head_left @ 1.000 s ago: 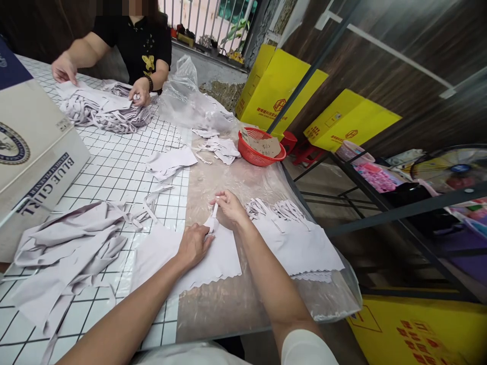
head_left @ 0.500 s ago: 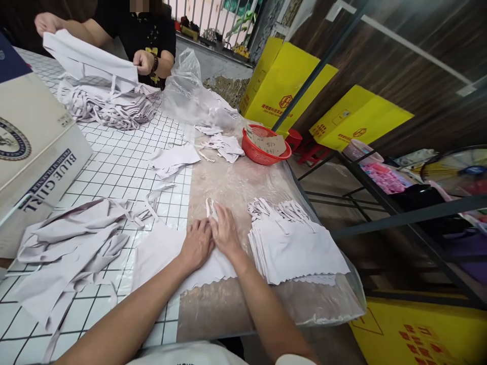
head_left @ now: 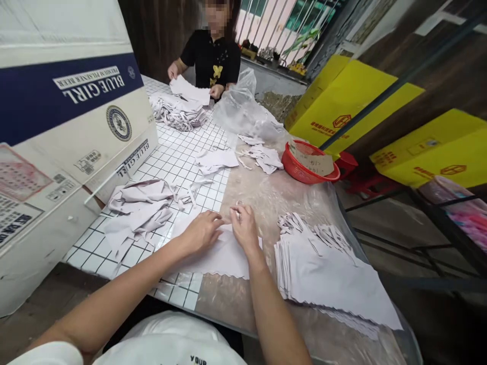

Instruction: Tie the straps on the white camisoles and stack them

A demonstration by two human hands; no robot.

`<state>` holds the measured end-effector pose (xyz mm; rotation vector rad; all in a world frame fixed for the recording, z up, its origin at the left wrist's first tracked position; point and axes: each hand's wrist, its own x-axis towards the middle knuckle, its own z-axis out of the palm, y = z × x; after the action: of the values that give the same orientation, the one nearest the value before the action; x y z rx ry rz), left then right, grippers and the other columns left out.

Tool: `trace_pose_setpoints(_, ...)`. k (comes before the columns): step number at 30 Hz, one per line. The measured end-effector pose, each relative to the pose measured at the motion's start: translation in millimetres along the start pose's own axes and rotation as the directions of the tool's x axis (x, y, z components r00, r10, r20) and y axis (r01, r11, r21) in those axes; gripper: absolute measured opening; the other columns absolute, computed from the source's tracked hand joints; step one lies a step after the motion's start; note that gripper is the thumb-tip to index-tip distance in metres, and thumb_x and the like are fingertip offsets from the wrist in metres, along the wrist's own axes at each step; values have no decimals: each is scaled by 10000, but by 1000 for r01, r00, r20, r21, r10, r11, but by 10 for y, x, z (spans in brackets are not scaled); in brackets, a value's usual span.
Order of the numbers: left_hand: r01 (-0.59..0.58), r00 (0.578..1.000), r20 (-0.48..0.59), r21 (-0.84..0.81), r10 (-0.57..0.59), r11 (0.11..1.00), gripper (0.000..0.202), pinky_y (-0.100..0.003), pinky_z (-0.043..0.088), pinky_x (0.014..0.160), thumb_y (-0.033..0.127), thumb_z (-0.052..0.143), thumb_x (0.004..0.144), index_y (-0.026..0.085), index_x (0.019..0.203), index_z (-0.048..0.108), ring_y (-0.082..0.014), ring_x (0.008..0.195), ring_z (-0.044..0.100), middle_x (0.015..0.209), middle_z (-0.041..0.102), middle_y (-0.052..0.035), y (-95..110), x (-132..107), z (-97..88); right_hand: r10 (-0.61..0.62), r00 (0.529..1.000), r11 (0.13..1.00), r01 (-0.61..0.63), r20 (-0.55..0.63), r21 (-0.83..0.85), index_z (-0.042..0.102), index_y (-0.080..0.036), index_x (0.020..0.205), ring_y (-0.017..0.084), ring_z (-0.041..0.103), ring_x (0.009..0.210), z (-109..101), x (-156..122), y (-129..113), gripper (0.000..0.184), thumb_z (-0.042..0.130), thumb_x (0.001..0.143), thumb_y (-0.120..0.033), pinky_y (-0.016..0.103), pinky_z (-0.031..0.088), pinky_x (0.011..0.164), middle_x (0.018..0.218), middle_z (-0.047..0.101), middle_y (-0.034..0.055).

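Observation:
A flat white fabric piece (head_left: 228, 256) with a wavy near edge lies on the table in front of me. My left hand (head_left: 202, 232) rests over its upper left part, fingers loosely curved and apart, with nothing visible in them. At its top edge my right hand (head_left: 244, 227) pinches a thin white strap (head_left: 239, 203), of which only a small loop shows past the fingertips. To the right is a neat stack of similar white pieces (head_left: 327, 268), their straps gathered at the far end. A loose heap of white fabric (head_left: 140, 208) lies to the left.
A large Blue Girl carton (head_left: 129, 114) stands at the left. Across the table a person (head_left: 213, 61) holds a white piece above a pile (head_left: 178, 114). A red basket (head_left: 310, 175) with cardboard, a clear plastic bag (head_left: 247, 111) and loose pieces (head_left: 216, 161) lie farther back.
My hands have moved apart; the left has lifted off the fabric's middle, and the right fingers have closed on the strap. My view has swung left, and the other person has lowered their piece.

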<state>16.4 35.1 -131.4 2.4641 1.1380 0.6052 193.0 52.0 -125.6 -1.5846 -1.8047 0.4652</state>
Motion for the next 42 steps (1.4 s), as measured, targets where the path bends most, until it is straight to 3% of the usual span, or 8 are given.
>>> trace_pose_setpoints(9, -19, 999, -26, 91, 22, 996, 370, -511, 390, 1092, 312, 468, 964, 169, 1292, 564, -291, 1273, 485, 1320, 568, -144, -595, -502, -26, 125, 852, 972, -207, 509, 109, 576, -178, 641, 161, 537, 727, 905, 605, -711, 204, 634, 814, -268, 262, 424, 707, 660, 545, -6)
trace_pose_setpoints(14, -10, 1000, -9, 91, 11, 996, 394, -529, 343, 1134, 332, 460, 971, 169, 1318, 548, -299, 1360, 426, 1383, 537, -161, -639, -537, 21, -134, 810, 965, -25, 572, 262, 665, -186, 804, 166, 545, 844, 428, 305, -756, 177, 607, 867, -341, 288, 452, 789, 893, 572, 22)
trace_pose_setpoints(20, 12, 999, 48, 126, -19, 992, 458, -526, 289, 1172, 308, 420, 977, 185, 1415, 472, -298, 1465, 291, 1492, 459, -142, -693, -552, 71, -379, 509, 920, 118, 773, 373, 735, -269, 1074, 225, 517, 1156, -393, -315, -718, 269, 689, 847, -407, 387, 382, 1048, 1198, 542, 82)
trace_pose_setpoints(22, 28, 998, 58, 134, -36, 991, 467, -507, 272, 1186, 331, 408, 986, 196, 1431, 457, -288, 1467, 290, 1506, 451, -121, -692, -554, 72, -310, 550, 936, 37, 775, 349, 735, -253, 1059, 212, 557, 1086, -439, -386, -645, 273, 668, 856, -423, 364, 420, 992, 1164, 577, 80)
trace_pose_setpoints(26, 39, 998, 53, 127, -46, 991, 497, -500, 252, 1198, 346, 377, 1000, 198, 1474, 406, -283, 1465, 297, 1545, 413, -103, -682, -559, 51, 67, 789, 911, -299, 610, 286, 661, -191, 951, 154, 568, 723, -115, -240, -448, 272, 560, 896, -438, 279, 458, 687, 833, 634, 34)
trace_pose_setpoints(29, 32, 998, 43, 109, -37, 994, 492, -508, 269, 1192, 293, 353, 997, 195, 1477, 404, -276, 1460, 310, 1555, 399, -105, -687, -561, 43, 286, 803, 881, -435, 523, 187, 582, -190, 827, 126, 474, 562, 263, -37, -360, 249, 550, 883, -431, 247, 384, 567, 636, 564, -19)
trace_pose_setpoints(33, 45, 999, 16, 102, -47, 994, 479, -509, 292, 1188, 266, 325, 992, 190, 1452, 440, -259, 1452, 330, 1531, 438, -102, -697, -559, 52, 263, 859, 951, -309, 439, 34, 510, -210, 685, 135, 476, 625, 555, 131, -374, 219, 648, 790, -343, 241, 357, 588, 612, 527, -35)
trace_pose_setpoints(42, 48, 998, 29, 136, -52, 990, 478, -504, 293, 1185, 284, 308, 995, 144, 1416, 485, -275, 1451, 329, 1493, 485, -122, -707, -559, 69, 146, 813, 905, -340, 563, 256, 471, -217, 732, 130, 531, 637, 332, 16, -503, 163, 592, 822, -277, 238, 392, 615, 655, 587, -31)
